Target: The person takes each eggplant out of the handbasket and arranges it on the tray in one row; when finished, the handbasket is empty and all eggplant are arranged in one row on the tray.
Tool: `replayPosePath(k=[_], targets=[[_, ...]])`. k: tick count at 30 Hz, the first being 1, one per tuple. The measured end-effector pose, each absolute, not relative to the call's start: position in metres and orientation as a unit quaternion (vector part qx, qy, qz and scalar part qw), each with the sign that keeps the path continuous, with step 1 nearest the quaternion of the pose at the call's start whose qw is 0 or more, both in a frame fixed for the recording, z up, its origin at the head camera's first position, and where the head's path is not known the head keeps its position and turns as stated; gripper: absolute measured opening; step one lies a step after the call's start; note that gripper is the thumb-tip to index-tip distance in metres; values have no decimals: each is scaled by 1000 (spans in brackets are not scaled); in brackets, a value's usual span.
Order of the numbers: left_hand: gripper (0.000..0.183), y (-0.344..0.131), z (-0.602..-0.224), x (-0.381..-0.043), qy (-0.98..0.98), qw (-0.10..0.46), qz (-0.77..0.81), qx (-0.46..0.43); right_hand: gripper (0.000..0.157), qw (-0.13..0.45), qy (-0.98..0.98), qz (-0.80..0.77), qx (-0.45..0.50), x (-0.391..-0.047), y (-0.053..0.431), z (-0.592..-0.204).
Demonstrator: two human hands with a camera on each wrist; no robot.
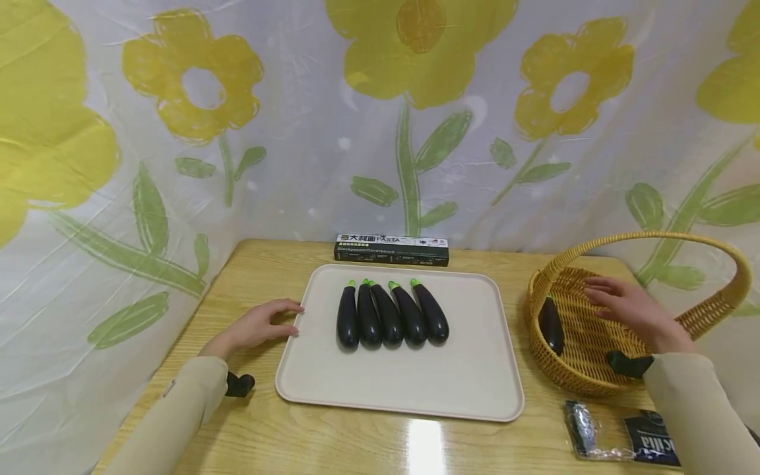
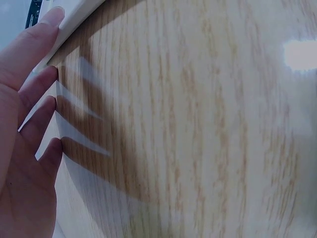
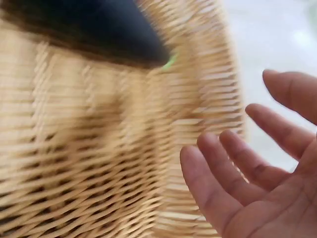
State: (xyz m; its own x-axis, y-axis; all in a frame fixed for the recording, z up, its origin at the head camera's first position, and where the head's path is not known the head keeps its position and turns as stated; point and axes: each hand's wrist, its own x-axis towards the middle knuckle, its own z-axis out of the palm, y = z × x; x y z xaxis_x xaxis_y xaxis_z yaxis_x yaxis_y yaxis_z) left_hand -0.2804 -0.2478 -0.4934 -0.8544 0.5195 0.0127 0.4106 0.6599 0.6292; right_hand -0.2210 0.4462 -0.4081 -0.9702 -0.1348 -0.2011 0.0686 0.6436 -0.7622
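Observation:
Several dark eggplants [image 1: 388,316] with green stems lie side by side on a pale tray [image 1: 469,389]. One more eggplant [image 1: 551,326] leans inside a wicker basket [image 1: 584,340] at the right; in the right wrist view this eggplant [image 3: 94,29] looks blurred. Over the basket, beneath its arched handle, is my right hand [image 1: 635,310], fingers loosely spread and holding nothing. My left hand [image 1: 258,328] is at the tray's left edge, its fingertips at or just touching the rim; nothing is gripped in it.
Behind the tray a dark pasta box [image 1: 392,251] lies along the table's back edge. In front of the basket there is a clear plastic packet with a dark label [image 1: 650,439]. A flower-patterned curtain [image 1: 297,165] hangs behind the wooden table [image 1: 332,442].

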Motion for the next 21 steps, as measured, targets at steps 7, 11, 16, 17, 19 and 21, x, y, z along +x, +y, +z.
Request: replayPosePath(k=[7, 11, 16, 17, 19, 21], targets=[[45, -247, -494, -282, 907, 89, 325, 251, 66, 152, 891, -427, -36, -234, 446, -431], [46, -247, -493, -282, 907, 87, 323, 254, 64, 172, 861, -477, -42, -238, 439, -438], [45, -247, -491, -281, 904, 90, 329, 257, 65, 204, 837, -506, -29, -242, 428, -440], [45, -247, -491, -281, 904, 91, 329, 258, 65, 210, 834, -509, -24, -243, 425, -441], [45, -248, -492, -281, 904, 92, 329, 258, 66, 220, 831, -511, -21, -243, 421, -441], [45, -248, -492, -281, 905, 93, 326, 257, 69, 226, 830, -509, -26, -244, 417, -442]])
